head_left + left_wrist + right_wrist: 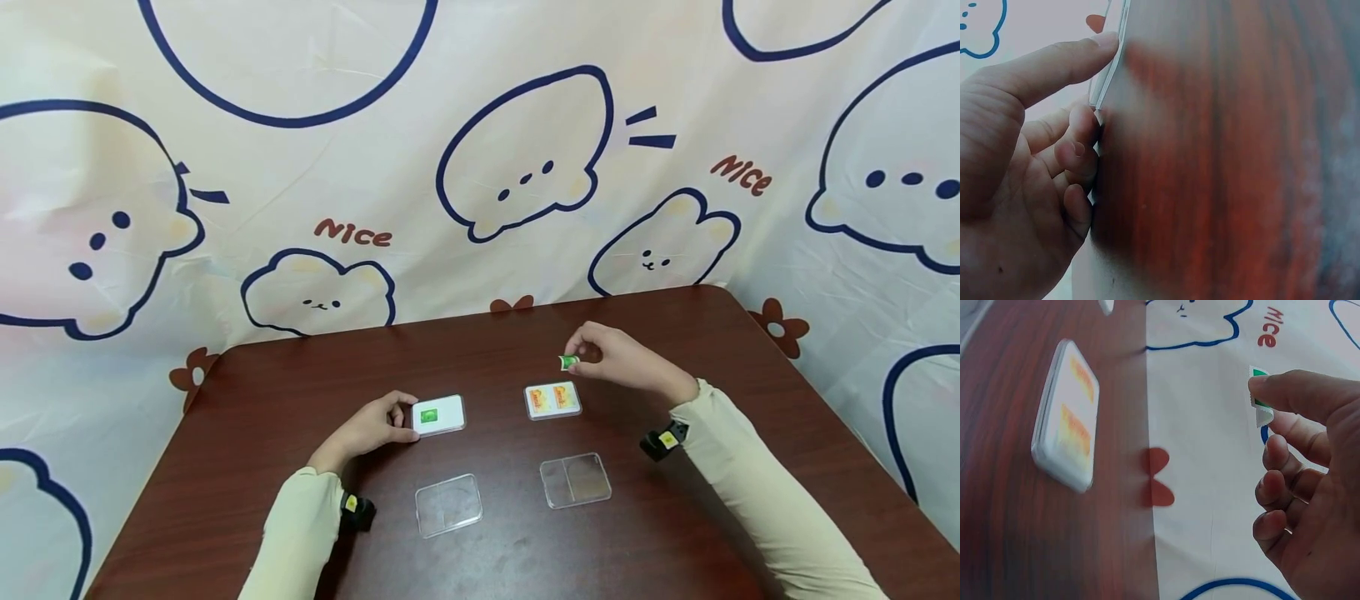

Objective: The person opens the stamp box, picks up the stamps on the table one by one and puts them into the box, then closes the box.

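My left hand (377, 421) grips the left end of a clear flat case (454, 412) with white inside and one green stamp on it. In the left wrist view the thumb and fingers (1079, 134) meet the edge of this case (1110, 62). Raised above the table's far right part, my right hand (618, 358) pinches a small green stamp (568, 362) between thumb and forefinger. The stamp (1257, 394) looks curled, with white toothed edges, in the right wrist view. Just below that hand lies a second case (552, 412) with two orange-yellow stamps side by side.
Two clear plastic lids or trays lie nearer me, one on the left (448, 505) and one on the right (575, 481). The dark wood table (300, 392) runs back to a cloth printed with cartoon bears (420, 275).
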Tool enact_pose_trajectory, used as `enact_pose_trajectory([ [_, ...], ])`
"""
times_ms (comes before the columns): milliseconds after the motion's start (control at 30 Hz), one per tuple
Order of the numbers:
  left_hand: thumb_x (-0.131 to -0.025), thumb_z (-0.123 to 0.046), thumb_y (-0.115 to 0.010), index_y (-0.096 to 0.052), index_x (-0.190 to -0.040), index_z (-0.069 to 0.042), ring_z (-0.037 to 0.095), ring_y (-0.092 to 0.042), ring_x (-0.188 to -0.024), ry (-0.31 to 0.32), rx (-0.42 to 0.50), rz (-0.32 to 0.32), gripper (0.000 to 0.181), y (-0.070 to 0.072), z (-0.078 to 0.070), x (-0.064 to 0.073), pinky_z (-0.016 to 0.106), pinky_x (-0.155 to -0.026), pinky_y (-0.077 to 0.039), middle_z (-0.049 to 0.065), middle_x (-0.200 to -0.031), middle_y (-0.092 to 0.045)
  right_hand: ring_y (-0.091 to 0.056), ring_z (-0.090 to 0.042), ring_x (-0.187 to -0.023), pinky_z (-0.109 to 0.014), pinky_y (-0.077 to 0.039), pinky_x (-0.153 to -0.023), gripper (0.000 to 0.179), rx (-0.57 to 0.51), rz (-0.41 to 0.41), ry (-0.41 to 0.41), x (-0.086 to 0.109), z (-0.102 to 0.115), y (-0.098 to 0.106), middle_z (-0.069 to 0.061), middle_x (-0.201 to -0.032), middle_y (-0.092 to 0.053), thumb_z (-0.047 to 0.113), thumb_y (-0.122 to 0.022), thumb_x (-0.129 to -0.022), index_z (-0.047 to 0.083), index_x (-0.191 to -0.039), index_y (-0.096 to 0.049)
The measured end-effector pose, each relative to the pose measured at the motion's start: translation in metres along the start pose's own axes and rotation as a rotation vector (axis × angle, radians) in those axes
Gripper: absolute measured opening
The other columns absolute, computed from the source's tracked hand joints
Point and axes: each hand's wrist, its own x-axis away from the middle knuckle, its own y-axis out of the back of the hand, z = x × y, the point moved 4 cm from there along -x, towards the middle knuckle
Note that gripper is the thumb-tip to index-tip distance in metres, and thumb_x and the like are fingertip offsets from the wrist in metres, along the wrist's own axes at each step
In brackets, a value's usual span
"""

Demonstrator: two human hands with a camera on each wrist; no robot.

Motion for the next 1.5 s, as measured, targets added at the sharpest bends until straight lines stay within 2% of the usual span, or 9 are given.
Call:
enact_pose_trajectory([
  [267, -0.08, -0.016, -0.079, -0.054, -0.124, -0.006, 0.016, -0.044, -0.069, 0.0, 0.0, -0.001, 0.052, 0.0, 0.0, -0.001, 0.024, -0.06, -0.037, 0.003, -0.081, -0.049, -0.052, -0.02, -0.092, -0.031, -0.048, -0.08, 0.021, -0.066, 0.072, 0.025, -0.021, 0.024, -0.016, -0.004, -0.102, -0.059, 0.016, -0.07, -0.088, 0.012, -0.106, -0.059],
  [567, -0.08, -0.016, -0.078, -0.054, -0.124, -0.005, 0.015, -0.043, -0.067, 0.006, 0.003, 0.002, 0.052, 0.0, 0.0, 0.001, 0.024, -0.059, -0.036, 0.003, -0.08, -0.049, -0.051, -0.016, -0.092, -0.027, -0.047, -0.079, 0.014, -0.012, 0.155, 0.111, -0.043, 0.047, -0.05, -0.001, -0.1, -0.057, 0.016, -0.069, -0.088, 0.014, -0.1, -0.063],
  [700, -0.08, -0.016, -0.078, -0.053, -0.125, -0.004, 0.015, -0.042, -0.067, -0.006, 0.008, 0.01, 0.053, -0.001, -0.001, 0.0, 0.024, -0.059, -0.036, 0.004, -0.081, -0.048, -0.051, -0.015, -0.09, -0.026, -0.047, -0.078, 0.011, -0.019, 0.188, 0.129, -0.05, 0.054, -0.066, 0.001, -0.098, -0.057, 0.015, -0.068, -0.087, 0.015, -0.097, -0.064],
  [1067, -0.08, -0.015, -0.078, -0.053, -0.124, -0.004, 0.015, -0.043, -0.066, 0.0, 0.014, 0.006, 0.052, 0.001, -0.001, 0.001, 0.024, -0.058, -0.036, 0.004, -0.08, -0.048, -0.049, -0.012, -0.082, -0.024, -0.043, -0.068, 0.011, 0.038, 0.241, 0.15, -0.069, 0.072, -0.098, 0.001, -0.092, -0.054, 0.016, -0.067, -0.088, 0.015, -0.098, -0.063],
  [1300, -0.08, -0.016, -0.079, -0.054, -0.125, -0.004, 0.016, -0.045, -0.069, 0.012, 0.005, 0.003, 0.053, -0.001, 0.0, 0.001, 0.024, -0.058, -0.037, 0.005, -0.081, -0.049, -0.048, -0.01, -0.078, -0.023, -0.04, -0.065, 0.01, 0.059, 0.264, 0.14, -0.076, 0.074, -0.121, 0.002, -0.088, -0.052, 0.017, -0.066, -0.089, 0.017, -0.098, -0.063],
  [1500, -0.08, -0.016, -0.079, -0.054, -0.125, -0.005, 0.015, -0.045, -0.067, 0.024, 0.006, -0.003, 0.053, 0.0, 0.0, 0.0, 0.024, -0.057, -0.038, 0.004, -0.08, -0.049, -0.047, -0.01, -0.077, -0.023, -0.038, -0.064, 0.009, 0.075, 0.28, 0.112, -0.08, 0.079, -0.129, 0.002, -0.088, -0.051, 0.018, -0.066, -0.09, 0.017, -0.098, -0.063],
])
